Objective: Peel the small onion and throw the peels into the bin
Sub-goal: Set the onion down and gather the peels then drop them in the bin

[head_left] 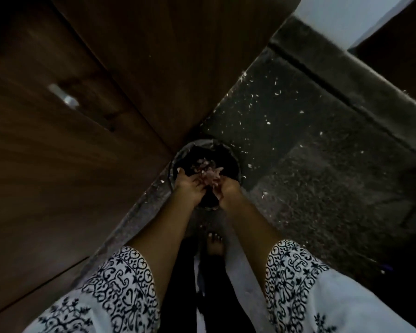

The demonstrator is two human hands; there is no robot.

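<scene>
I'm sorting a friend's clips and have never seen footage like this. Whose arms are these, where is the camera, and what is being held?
There is no machine here. The single picture comes from a camera worn on a person's head, looking down along their own arms, so the view is theirs.

The left hand and right hand are brought together, and their fingers hold a bunch of pinkish onion peels just above a round dark bin. More peels seem to lie inside it.

The bin stands on a dark speckled floor, which has pale scraps scattered across it. On the left is a brown wooden cupboard door with a metal handle. Lower down you can see the patterned white sleeves and a bare foot.
</scene>
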